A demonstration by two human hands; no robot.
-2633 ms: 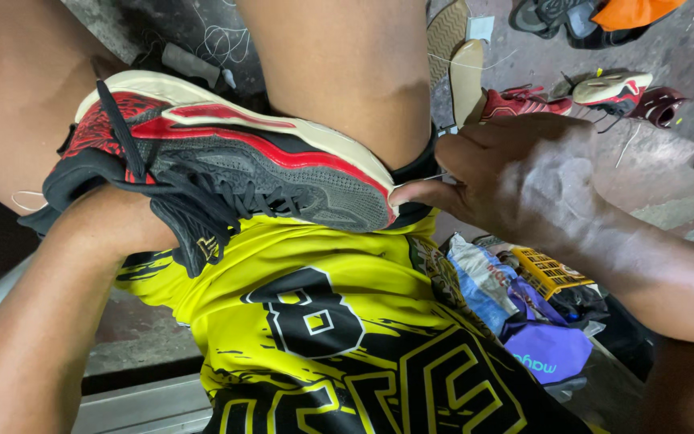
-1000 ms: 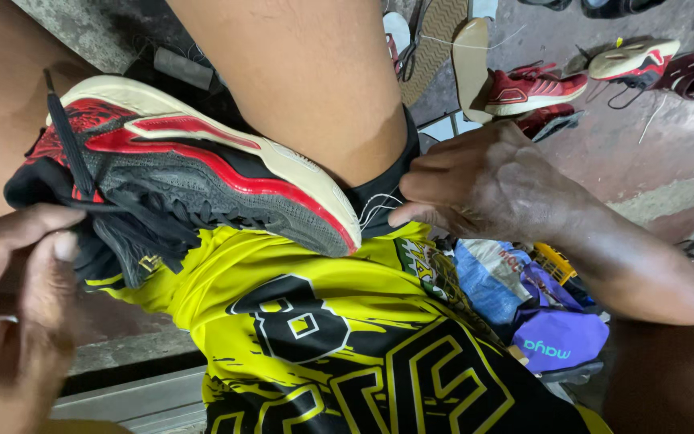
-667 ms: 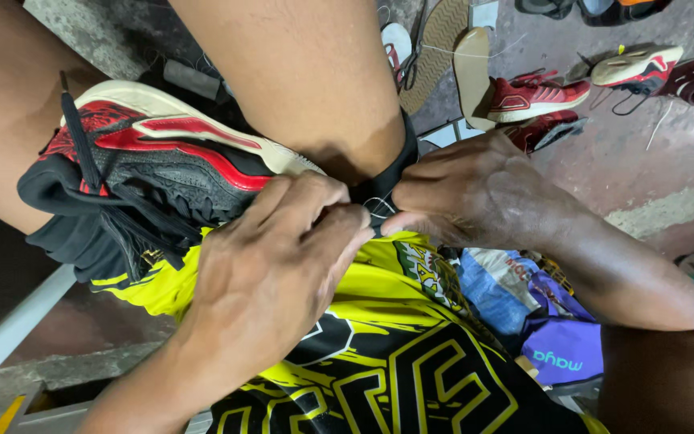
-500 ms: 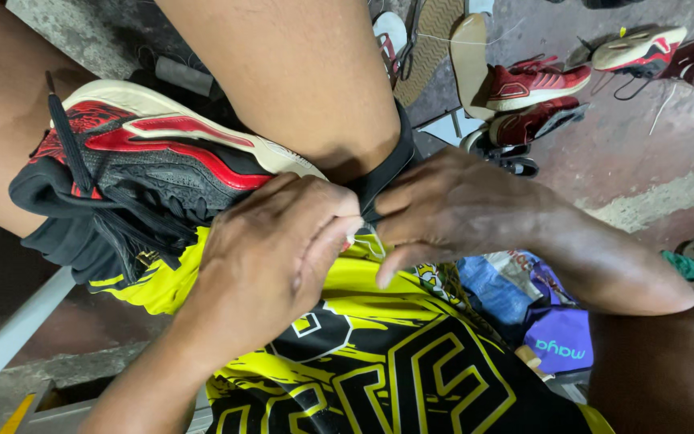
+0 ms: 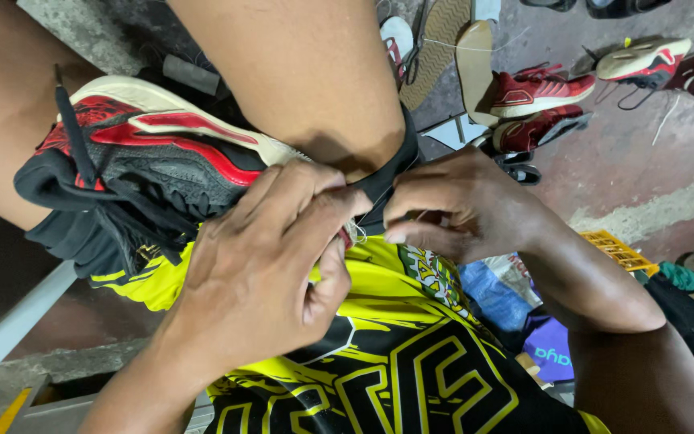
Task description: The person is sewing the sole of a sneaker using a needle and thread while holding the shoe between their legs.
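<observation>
Head view, looking down at a seated person's lap: a red, black and cream sneaker lies on its side, wedged between the thighs and resting on a yellow-and-black jersey. The left hand curls over the toe end, its grip clenched with thumb and forefinger pinched on what appears to be a fine pale thread; whether a needle is held cannot be told. The right hand pinches close beside it, grip clenched at the same spot near the black shorts hem. Good practice here, as a judgement: keep the shoe clamped firmly by the legs, hold both pinches close together, and draw the thread taut without jerking. Other red shoes and loose soles lie on the floor beyond.
</observation>
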